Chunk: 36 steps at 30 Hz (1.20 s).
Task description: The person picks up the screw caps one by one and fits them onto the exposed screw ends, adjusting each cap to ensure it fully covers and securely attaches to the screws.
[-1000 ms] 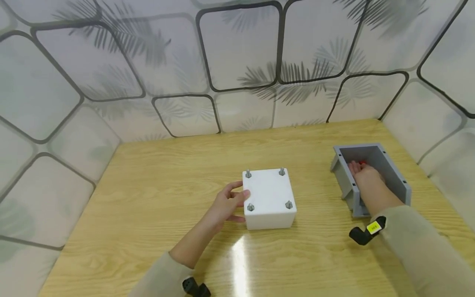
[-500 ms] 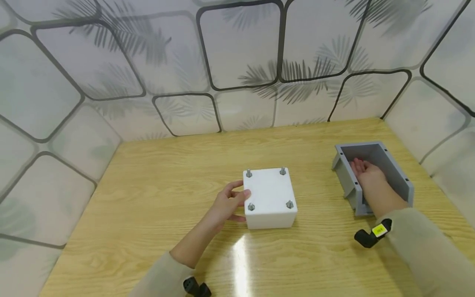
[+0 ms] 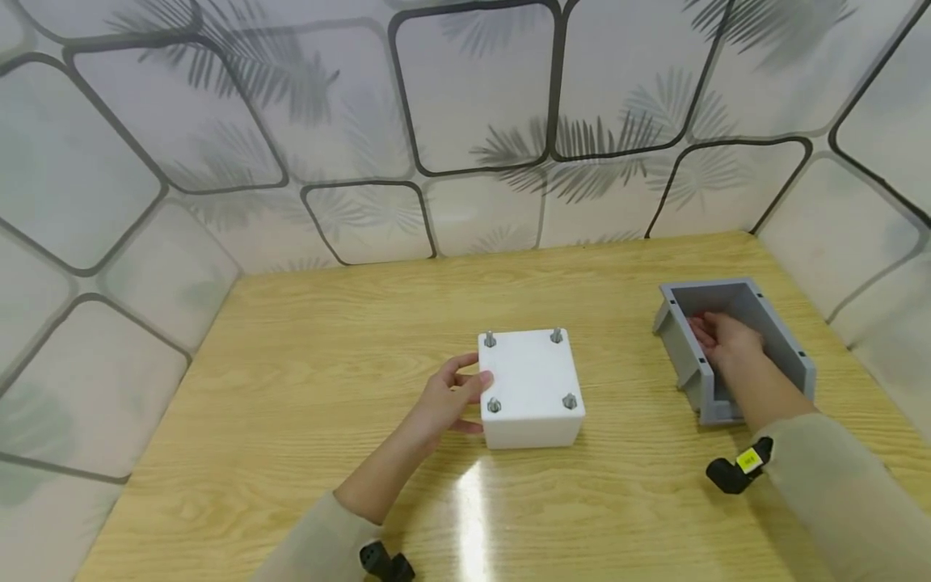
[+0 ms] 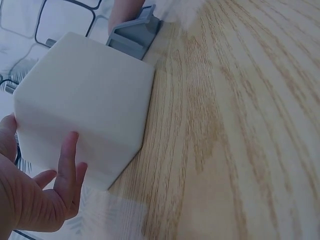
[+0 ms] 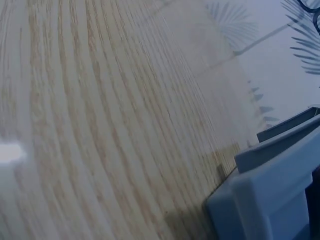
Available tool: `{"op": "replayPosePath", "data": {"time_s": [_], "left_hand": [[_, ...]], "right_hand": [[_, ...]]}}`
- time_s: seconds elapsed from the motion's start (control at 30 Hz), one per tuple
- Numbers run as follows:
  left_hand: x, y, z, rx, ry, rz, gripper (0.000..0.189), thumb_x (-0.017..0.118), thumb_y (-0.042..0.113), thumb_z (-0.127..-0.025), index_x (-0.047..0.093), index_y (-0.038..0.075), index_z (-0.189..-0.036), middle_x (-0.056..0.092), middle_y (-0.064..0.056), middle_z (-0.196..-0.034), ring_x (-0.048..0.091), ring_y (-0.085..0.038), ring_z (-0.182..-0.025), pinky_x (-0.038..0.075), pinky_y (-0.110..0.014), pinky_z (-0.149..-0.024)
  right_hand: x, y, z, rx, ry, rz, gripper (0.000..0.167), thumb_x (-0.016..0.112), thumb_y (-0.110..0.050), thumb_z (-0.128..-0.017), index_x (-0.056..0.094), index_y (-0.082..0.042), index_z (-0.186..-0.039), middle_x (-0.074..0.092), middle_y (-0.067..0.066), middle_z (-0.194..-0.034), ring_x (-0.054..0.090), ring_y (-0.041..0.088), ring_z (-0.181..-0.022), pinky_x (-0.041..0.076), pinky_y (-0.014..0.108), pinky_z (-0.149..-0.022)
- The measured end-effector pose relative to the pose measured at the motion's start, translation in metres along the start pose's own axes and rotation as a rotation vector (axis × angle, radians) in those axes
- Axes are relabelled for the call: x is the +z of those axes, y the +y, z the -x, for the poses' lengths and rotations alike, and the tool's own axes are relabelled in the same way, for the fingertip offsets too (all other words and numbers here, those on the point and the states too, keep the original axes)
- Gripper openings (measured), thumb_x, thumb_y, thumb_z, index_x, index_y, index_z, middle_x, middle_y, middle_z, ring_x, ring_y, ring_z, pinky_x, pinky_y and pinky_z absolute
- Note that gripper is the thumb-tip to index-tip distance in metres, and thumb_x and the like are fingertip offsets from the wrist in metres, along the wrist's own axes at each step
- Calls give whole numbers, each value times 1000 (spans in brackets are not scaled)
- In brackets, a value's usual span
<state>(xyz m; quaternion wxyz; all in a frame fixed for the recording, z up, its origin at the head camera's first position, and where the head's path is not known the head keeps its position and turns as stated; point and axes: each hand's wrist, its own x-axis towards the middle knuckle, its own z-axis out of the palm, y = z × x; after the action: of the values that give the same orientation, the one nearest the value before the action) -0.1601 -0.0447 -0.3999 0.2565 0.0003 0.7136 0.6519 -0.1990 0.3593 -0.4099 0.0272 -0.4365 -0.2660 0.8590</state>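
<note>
1. My left hand (image 3: 436, 404) was at the left side of a white block (image 3: 531, 376), its fingers (image 4: 67, 160) loosely spread and touching that side, the thumb resting on the top's left edge.
2. The block sat flat around the middle of the desk (image 3: 349, 347), with metal bolts (image 3: 570, 401) standing up at the four corners of its top.
3. My right hand (image 3: 735, 343) was down inside the grey bin (image 3: 682, 356); its fingers were partly hidden, so I could not make out whether they gripped anything.
4. The bin stood upright on the desk's right side, well apart from the block.
5. At each beige sleeve (image 3: 836, 485) I wore a black device (image 3: 727, 475), the right one with a yellow label.
6. A bright glare (image 3: 471, 509) lay on the desk, near of the block.
7. Beyond the far edge rose a pale backdrop (image 3: 473, 89) with leaf prints and dark outlines.
</note>
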Motion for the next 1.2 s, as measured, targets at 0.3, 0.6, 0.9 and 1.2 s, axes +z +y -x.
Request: {"op": "replayPosePath", "data": {"time_s": [0.3, 0.6, 0.9, 1.2], "left_hand": [[1, 2, 2, -1, -16, -6, 60, 61, 33, -92, 37, 12, -143, 48, -16, -113, 62, -26, -96, 60, -40, -66], [2, 3, 1, 3, -19, -4, 61, 61, 34, -91, 37, 12, -143, 48, -16, -114, 62, -26, -97, 60, -40, -66], [2, 2, 0, 3, -33, -3, 60, 60, 33, -92, 37, 13, -143, 48, -17, -116, 62, -28, -98, 60, -41, -68], [1, 2, 0, 6, -23, -2, 59, 61, 33, -92, 38, 12, -143, 48, -17, -115, 62, -26, -96, 60, -41, -68]], "right_hand": [[2, 4, 2, -143, 108, 286, 39, 58, 8, -86, 57, -4, -49, 58, 4, -47, 59, 12, -42, 52, 22, -40], [-2, 5, -1, -252, 165, 637, 20, 68, -5, -81, 49, -4, -79, 51, -5, -50, 52, 5, -44, 49, 18, -43], [-9, -2, 0, -252, -8, 742, 28, 60, -8, -89, 53, -7, -62, 56, -4, -48, 55, 6, -43, 50, 21, -41], [-8, -7, 5, 19, -64, 376, 35, 56, 1, -89, 60, -3, -55, 61, 3, -55, 61, 12, -50, 55, 23, -48]]}}
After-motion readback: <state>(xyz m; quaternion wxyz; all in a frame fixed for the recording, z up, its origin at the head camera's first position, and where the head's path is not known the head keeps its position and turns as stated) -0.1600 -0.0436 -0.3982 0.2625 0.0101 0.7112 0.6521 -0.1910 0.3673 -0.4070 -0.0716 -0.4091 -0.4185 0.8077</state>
